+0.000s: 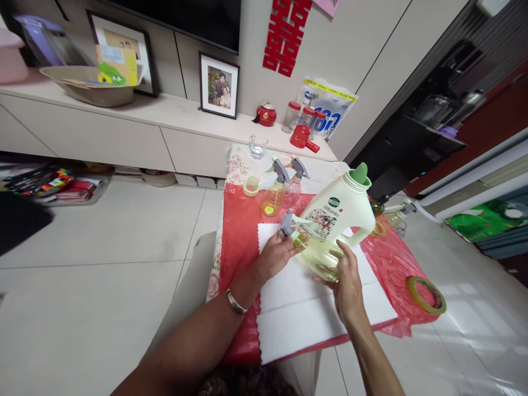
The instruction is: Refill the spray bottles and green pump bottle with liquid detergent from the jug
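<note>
My left hand point(277, 254) is closed around the grey trigger head point(287, 223) of a pale yellow-green spray bottle point(319, 254). My right hand point(348, 280) cups that bottle's round body from below, holding it tilted over a white cloth point(305, 308). Just behind it stands a big white detergent jug point(340, 212) with a green cap. Two more spray bottles point(280, 192) stand farther back on the small table.
A red plastic sheet point(239, 236) covers the table, with a roll of green tape point(427, 294) at its right edge. A small yellow cup point(251, 187) and a glass point(258, 147) sit at the back. A low cabinet point(124, 137) with photo frames and jars runs behind.
</note>
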Demonstrator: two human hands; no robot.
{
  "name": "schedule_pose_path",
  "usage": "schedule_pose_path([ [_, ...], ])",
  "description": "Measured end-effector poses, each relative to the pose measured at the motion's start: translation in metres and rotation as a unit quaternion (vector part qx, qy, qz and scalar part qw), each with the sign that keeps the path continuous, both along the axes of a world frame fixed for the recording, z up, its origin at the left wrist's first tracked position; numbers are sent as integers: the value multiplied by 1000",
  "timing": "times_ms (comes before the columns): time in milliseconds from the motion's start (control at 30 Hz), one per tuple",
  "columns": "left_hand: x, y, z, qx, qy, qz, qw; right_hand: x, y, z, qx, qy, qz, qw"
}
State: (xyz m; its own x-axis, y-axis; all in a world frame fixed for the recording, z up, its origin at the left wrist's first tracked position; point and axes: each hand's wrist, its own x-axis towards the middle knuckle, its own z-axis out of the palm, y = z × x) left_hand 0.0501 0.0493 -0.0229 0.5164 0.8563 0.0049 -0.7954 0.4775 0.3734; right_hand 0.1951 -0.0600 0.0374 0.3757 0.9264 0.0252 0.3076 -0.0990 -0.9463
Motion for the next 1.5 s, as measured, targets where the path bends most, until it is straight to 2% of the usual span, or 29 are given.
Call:
schedule_pose_path([
  [33, 0, 0, 2, 12, -2, 4, 1000, -1, 1, 3, -54, 147, -9, 988],
  [67, 0, -1, 3, 20, -2, 9, 1000, -2, 1, 5, -105, 256, -5, 961],
  [100, 0, -1, 4, 23, -3, 15, 1000, -3, 0, 7, -137, 317, 9, 938],
  [133, 0, 0, 4, 22, -4, 20, 1000, -4, -2, 9, -147, 340, 26, 928],
  [167, 0, 0, 4, 16, -7, 23, 1000, -4, -4, 9, -134, 325, 37, 936],
  [200, 1, 1, 3, 9, -9, 23, 1000, -4, -7, 7, -102, 270, 38, 957],
  [267, 2, 1, 0, -4, -11, 23, 1000, -4, -12, 1, -21, 76, 20, 997],
  [333, 1, 2, -2, -6, -9, 22, 1000, -2, -13, -7, 36, -116, 0, 993],
  [367, 1, 2, -3, -2, -9, 17, 1000, 0, -13, -11, 47, -161, -5, 986],
  [400, 1, 1, -4, 5, -12, 8, 1000, 1, -11, -13, 44, -156, -10, 987],
  [467, 0, 1, -4, 26, -17, -16, 999, 1, -8, -12, -22, -11, -12, 1000],
  [500, -1, 0, -4, 37, -18, -28, 999, 1, -7, -10, -78, 96, -1, 992],
  [567, 0, 0, -5, 50, -17, -30, 998, 0, -7, -3, -166, 269, 28, 949],
  [600, 1, 1, -5, 51, -17, -21, 998, -1, -8, -1, -177, 301, 36, 937],
  [633, 1, 1, -5, 48, -16, -9, 999, -2, -10, 1, -163, 290, 37, 942],
  [667, 2, 2, -6, 42, -14, 3, 999, -4, -13, 2, -129, 239, 29, 962],
  [733, 3, 2, -6, 28, -7, 18, 999, -5, -17, 1, -44, 50, 12, 998],
  [800, 3, 2, -5, 20, 1, 13, 1000, -5, -18, -4, 20, -148, 9, 989],
  [833, 2, 2, -4, 20, 1, 7, 1000, -4, -18, -6, 35, -197, 7, 980],
  [867, 1, 1, -3, 23, -2, -1, 1000, -4, -17, -7, 26, -188, 6, 982],
  [933, -1, 0, -2, 36, -14, -17, 999, -2, -13, -8, -55, -43, 22, 997],
  [1000, -3, 0, 1, 49, -23, -25, 998, -1, -11, -6, -176, 135, 65, 973],
  [1033, -3, 0, 3, 50, -25, -26, 998, 0, -10, -5, -215, 182, 81, 956],
  [1067, -3, 0, 4, 49, -25, -23, 998, 1, -10, -3, -226, 186, 85, 953],
  [1133, -2, 0, 8, 38, -21, -4, 999, 3, -11, -2, -179, 90, 60, 978],
  [1200, 0, -1, 10, 34, -8, 19, 999, 3, -12, -1, -105, -88, 49, 989],
  [1300, 2, -4, 10, 62, 49, 12, 997, -2, -10, -1, -62, -294, 110, 947],
  [1400, 3, -7, 6, 114, 99, -12, 988, -8, -2, -1, -55, -351, 136, 925],
  [1500, 5, -5, 1, 90, 77, 17, 993, -10, 11, 2, -29, -302, 108, 947],
])
